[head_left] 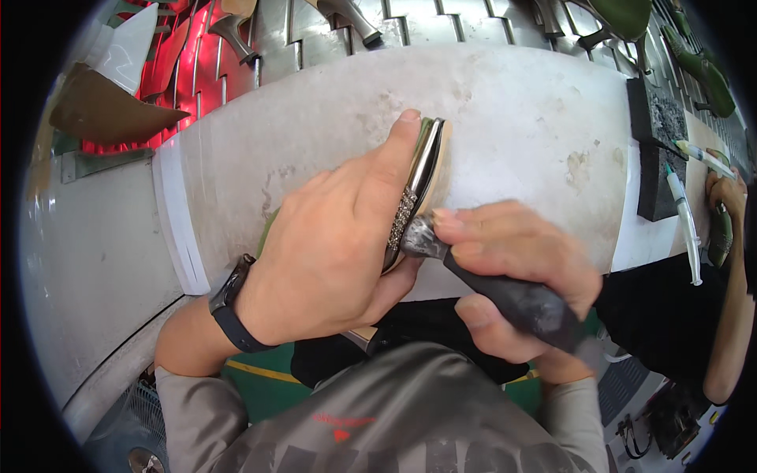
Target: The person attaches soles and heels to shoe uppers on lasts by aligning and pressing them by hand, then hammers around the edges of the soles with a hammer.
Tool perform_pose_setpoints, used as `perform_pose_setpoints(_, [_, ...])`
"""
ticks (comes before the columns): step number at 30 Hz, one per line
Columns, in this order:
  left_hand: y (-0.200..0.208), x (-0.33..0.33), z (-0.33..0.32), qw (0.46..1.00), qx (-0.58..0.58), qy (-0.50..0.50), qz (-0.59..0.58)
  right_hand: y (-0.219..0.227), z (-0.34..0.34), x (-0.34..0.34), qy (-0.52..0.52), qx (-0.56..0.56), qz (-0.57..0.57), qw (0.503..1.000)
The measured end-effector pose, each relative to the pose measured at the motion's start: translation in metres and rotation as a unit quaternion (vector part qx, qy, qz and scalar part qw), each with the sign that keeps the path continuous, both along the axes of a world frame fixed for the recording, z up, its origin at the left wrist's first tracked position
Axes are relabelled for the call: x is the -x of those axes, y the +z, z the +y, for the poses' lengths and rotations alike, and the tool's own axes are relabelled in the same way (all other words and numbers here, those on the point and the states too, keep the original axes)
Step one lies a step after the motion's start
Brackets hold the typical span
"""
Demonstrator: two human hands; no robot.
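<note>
My left hand point(331, 229) is closed around a green shoe point(430, 154) held on its side. Its tan sole edge faces right, and a band of glittering stones point(402, 219) runs along the upper. Most of the shoe's body is hidden behind that hand, though its heel part point(361, 337) shows below. In my right hand point(520, 252) is a short hammer-like tool point(512, 299) with a black handle and a rounded, smudged grey head. The head rests at or very near the sole edge; contact cannot be made out. Slight blur covers the right hand.
A stained pale work surface point(536, 118) lies beneath my hands. Beyond it, a slatted metal conveyor point(426, 24) carries several heeled shoes. At right stands a black block point(658, 150) with a syringe point(684, 225) beside it. A co-worker's hand point(727, 193) is by another syringe and green shoe.
</note>
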State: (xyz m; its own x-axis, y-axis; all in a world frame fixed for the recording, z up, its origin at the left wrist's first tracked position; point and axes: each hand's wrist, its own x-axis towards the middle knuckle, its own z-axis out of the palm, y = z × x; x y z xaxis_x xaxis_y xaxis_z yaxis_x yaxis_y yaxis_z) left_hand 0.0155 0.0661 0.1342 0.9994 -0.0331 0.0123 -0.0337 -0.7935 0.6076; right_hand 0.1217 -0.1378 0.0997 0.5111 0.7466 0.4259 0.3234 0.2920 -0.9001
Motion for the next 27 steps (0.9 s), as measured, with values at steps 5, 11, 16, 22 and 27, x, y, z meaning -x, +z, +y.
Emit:
perform_pose_setpoints(5, [0.001, 0.003, 0.004, 1.000, 0.000, -0.011, -0.021, 0.005, 0.008, -0.016, 0.085, 0.022, -0.077, 0.993])
perform_pose_setpoints(11, [0.002, 0.002, 0.003, 1.000, -0.002, -0.013, -0.009, -0.012, 0.004, 0.042, -0.099, -0.064, 0.410, 0.905])
perform_pose_setpoints(16, [0.003, 0.000, 0.004, 1.000, 0.008, -0.017, -0.005, 0.007, 0.003, -0.009, -0.019, 0.026, 0.192, 0.981])
perform_pose_setpoints(22, [0.000, 0.005, 0.007, 1.000, 0.007, -0.018, -0.009, 0.034, 0.013, -0.025, -0.017, 0.141, 0.134, 0.981])
perform_pose_setpoints(27, [0.000, 0.005, 0.009, 0.999, 0.004, -0.021, -0.027, 0.040, 0.041, -0.056, -0.094, 0.192, 0.161, 0.963])
